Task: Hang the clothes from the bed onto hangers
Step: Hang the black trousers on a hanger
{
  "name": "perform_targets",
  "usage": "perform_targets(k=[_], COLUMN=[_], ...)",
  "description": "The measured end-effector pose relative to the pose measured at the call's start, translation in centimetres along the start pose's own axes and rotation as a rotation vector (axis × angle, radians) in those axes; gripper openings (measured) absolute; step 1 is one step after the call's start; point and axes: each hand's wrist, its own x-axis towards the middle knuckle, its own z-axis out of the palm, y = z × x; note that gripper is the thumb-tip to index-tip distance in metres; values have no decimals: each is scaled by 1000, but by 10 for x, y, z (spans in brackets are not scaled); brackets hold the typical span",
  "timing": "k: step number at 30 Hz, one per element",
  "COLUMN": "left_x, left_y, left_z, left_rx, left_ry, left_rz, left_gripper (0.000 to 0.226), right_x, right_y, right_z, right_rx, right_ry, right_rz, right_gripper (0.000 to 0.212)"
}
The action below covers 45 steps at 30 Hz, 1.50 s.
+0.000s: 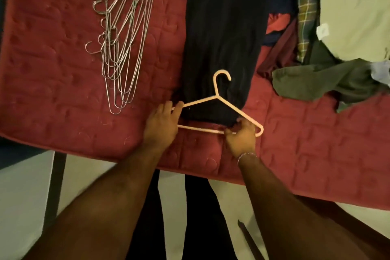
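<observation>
A pale pink plastic hanger (217,96) lies on the near end of a long dark garment (225,34) spread across the red quilted bed (52,82). My left hand (162,122) holds the hanger's left corner, fingers curled over the upper arm. My right hand (241,137) pinches the bottom bar near the right corner, where the dark cloth's hem meets the bar. The garment's near edge sits inside the hanger's triangle.
Several wire hangers (124,38) lie fanned out on the bed to the left. A heap of clothes (337,34) in olive, plaid, pale green and blue fills the right. The bed's near edge runs just below my hands, with pale floor (25,196) beneath.
</observation>
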Motion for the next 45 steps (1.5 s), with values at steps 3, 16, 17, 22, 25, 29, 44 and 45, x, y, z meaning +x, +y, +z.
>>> perform_targets(k=[3,16,17,22,25,29,44,45], left_x=[6,32,31,44,66,97,238,245], left_y=[-1,-2,-3,-14,-24,-28,-21,-23], left_z=[-3,-24,-23,-29,-42,-66,-138,-141], left_rx=[-6,-31,-49,-79,-81,-91,-23,-18], left_ry=[-30,-131,-127,-51,-12,22,275,288], left_rz=[-58,11,11,-38,-63,-82,-206,-197], left_gripper=[78,79,78,74,75,59,40,41], right_x=[15,11,7,-2,-3,-12,-23,-21], right_y=[6,-59,-61,-50,-36,-27,-1,-1], right_z=[9,18,22,29,24,22,49,48], right_rx=[196,1359,1396,1339,1274,1233,1003,1005], right_ry=[21,-89,-96,9,-5,-50,-167,-181], right_rz=[203,529,529,514,490,459,482,491], right_gripper=[76,39,44,41,39,35,24,25])
